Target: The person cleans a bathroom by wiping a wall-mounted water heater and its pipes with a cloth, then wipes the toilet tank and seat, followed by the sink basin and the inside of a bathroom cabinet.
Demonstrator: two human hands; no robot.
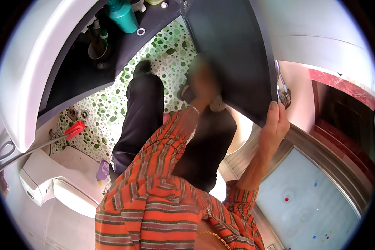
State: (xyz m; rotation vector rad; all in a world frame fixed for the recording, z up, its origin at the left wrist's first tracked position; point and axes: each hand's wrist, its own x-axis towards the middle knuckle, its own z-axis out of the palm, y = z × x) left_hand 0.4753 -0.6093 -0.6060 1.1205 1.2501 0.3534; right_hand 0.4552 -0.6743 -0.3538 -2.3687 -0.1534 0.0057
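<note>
The right hand [274, 122], closed on the dark door [241, 54], seemingly steadies it for the blurred left hand [204, 81], grip unclear, whose next move needs it still.

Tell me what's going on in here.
A person in a striped orange shirt is at a dark cabinet whose dark door stands open. Their right hand grips the door's outer corner. The left hand is in front of the door, too blurred to tell whether it holds anything. A turquoise bottle sits inside the cabinet. Off to the left are a white toilet and a red-headed brush, neither being touched.
</note>
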